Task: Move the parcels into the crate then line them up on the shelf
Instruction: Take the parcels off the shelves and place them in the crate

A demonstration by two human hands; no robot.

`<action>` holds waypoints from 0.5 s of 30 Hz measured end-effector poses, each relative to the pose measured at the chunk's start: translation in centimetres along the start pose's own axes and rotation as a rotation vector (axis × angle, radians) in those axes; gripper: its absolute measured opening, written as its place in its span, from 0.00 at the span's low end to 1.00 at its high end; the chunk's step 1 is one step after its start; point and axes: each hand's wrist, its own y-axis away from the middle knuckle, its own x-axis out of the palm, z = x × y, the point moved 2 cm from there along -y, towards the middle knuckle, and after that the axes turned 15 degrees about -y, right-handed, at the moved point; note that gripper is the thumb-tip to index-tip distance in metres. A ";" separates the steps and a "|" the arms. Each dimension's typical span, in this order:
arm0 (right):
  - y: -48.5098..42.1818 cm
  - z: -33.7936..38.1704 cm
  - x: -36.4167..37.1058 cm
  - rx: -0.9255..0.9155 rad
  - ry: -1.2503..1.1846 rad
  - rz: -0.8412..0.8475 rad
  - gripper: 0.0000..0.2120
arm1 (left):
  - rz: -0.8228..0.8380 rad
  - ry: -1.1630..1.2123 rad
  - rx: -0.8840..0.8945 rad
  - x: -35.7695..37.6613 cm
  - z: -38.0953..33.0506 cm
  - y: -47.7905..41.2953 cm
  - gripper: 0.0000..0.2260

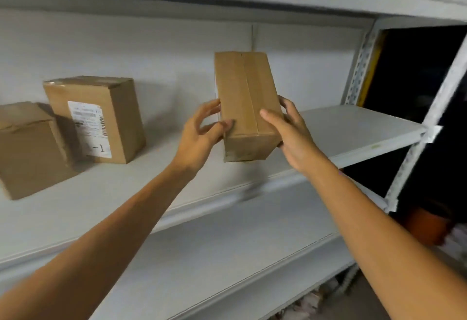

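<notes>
From my feed, the left hand (199, 138) and right hand (290, 130) both grip the lower half of a tall parcel (246, 102), thumbs on its taped face and fingers curled round its sides. It stands tilted between them over the white shelf (353, 127); whether its base touches, I cannot tell. A labelled parcel (101, 117) and a plain parcel (27, 148) sit on the shelf well to the left.
</notes>
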 end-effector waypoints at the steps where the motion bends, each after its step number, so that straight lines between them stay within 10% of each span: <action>1: 0.3 0.5 -1.6 -0.015 0.018 -0.046 0.24 | 0.035 0.011 0.012 1.6 0.0 -0.6 0.21; 15: 19.0 9.7 -21.6 -0.149 0.347 -0.712 0.19 | 0.610 0.323 0.138 28.8 -6.4 4.9 0.19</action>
